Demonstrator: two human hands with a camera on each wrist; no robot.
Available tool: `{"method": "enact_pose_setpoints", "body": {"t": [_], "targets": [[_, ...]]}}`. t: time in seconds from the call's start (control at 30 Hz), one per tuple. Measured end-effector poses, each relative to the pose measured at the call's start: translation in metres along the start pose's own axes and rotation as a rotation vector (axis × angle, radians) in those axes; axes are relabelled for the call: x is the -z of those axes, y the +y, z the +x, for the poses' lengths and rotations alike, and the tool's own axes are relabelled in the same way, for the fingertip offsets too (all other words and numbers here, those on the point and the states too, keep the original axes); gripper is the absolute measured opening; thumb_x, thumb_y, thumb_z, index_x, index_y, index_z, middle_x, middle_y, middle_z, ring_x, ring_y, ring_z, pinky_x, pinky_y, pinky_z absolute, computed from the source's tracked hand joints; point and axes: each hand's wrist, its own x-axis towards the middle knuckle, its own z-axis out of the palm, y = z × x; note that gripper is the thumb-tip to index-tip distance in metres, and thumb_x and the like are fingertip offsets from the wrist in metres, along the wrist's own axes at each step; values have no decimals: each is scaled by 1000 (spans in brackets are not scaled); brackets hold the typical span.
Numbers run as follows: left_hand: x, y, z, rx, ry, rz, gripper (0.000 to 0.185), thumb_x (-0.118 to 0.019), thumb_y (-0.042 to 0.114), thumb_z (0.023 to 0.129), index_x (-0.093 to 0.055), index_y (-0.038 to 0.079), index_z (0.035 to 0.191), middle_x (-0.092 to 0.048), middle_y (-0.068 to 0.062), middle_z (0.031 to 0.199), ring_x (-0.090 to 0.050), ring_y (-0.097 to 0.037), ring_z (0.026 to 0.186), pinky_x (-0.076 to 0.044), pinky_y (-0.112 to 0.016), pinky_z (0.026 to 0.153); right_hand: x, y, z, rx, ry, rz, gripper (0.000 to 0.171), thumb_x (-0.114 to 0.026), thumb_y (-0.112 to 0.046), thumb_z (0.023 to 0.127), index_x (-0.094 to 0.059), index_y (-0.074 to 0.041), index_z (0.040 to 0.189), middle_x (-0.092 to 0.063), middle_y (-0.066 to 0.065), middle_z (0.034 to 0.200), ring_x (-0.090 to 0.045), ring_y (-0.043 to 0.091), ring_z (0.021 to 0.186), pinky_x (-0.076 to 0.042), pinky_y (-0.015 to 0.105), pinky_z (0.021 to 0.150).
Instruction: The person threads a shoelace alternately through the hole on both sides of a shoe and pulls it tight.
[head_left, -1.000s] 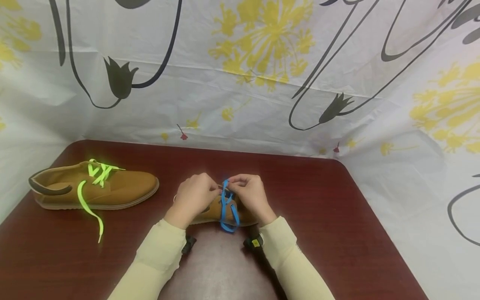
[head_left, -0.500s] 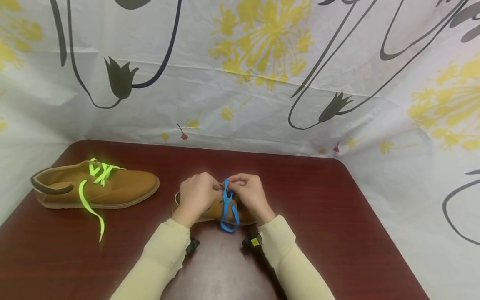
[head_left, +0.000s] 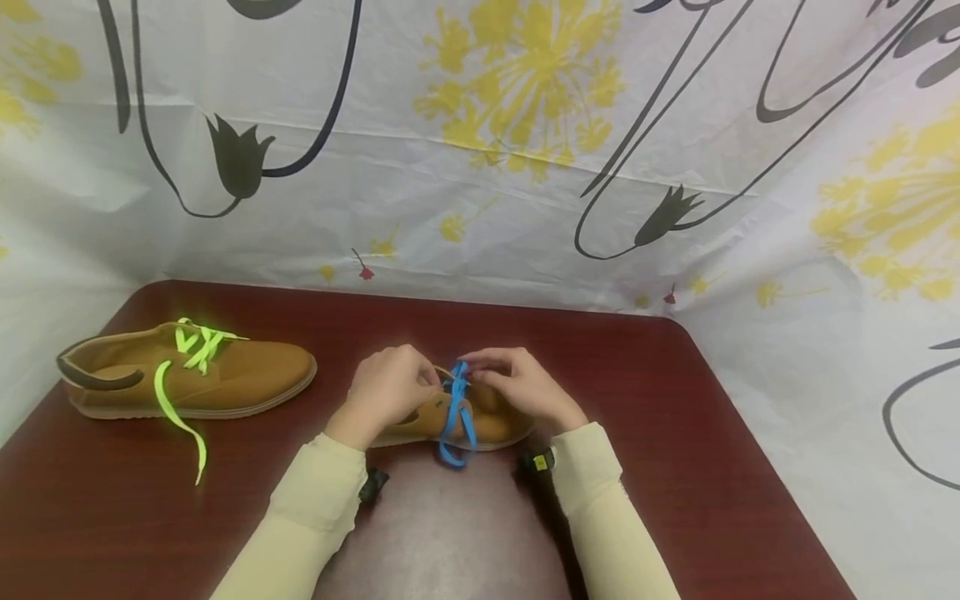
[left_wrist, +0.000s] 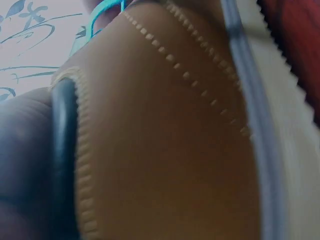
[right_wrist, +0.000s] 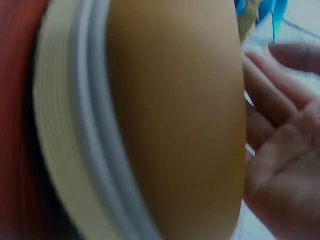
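Observation:
A brown shoe (head_left: 495, 417) with a blue shoelace (head_left: 454, 408) lies at the middle of the table, toe to the right. Part of the lace hangs in a loop down its near side. My left hand (head_left: 392, 387), fingers curled, pinches at the lace beside the eyelets; its exact fingertip hold is partly hidden. Close to the lace's upper part, my right hand (head_left: 521, 385) has loosely bent fingers, and the right wrist view shows its palm (right_wrist: 295, 165) with a gap between thumb and fingers. The shoe's side (left_wrist: 165, 130) fills most of the left wrist view.
Another brown shoe (head_left: 262, 375), with a neon yellow-green lace (head_left: 180, 408) trailing onto the table, lies at the left. The dark red table (head_left: 675, 467) ends at a patterned white sheet (head_left: 480, 217) behind and at both sides.
My right hand has loosened from the blue lace and shifted a little right, uncovering more of the shoe's toe. The left hand stays by the eyelets; the other shoe stays put.

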Motion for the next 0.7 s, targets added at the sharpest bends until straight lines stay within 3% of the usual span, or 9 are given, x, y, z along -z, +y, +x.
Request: {"method": "enact_pose_setpoints", "body": {"t": [0.13,0.23,0.47,0.7], "targets": [[5,-2,-1,-46,-59,-6,14,-67,16,93,-80,16,89,-76,3,86,-63,-11,70,-52,-30,65,1,5,-2,44,-39,-52,22,-72,-17,93,-77,-15,115,-77,-1,109,-72,11,105,-57,29,92],[9,-3,-2,-79,-82,-5,15,-64,12,94,-79,13,89,-74,3,83,-61,-11,68,-53,-30,67,-2,6,0,55,-13,-59,19,-74,-20,92,-79,-15,109,-79,0,104,-73,11,101,-59,27,87],[20,-5,-7,-134,-88,21,13,-67,11,93,-77,13,84,-72,3,82,-63,-11,72,-55,-32,72,-5,6,0,25,23,-46,15,-75,-18,92,-80,-17,106,-80,-3,101,-73,10,99,-59,27,85],[33,-5,-19,-131,-84,72,11,-70,16,93,-76,16,83,-71,5,80,-62,-9,72,-53,-31,69,-5,7,0,13,20,-37,14,-74,-18,93,-81,-20,105,-79,-4,100,-73,9,98,-59,28,84]]}}
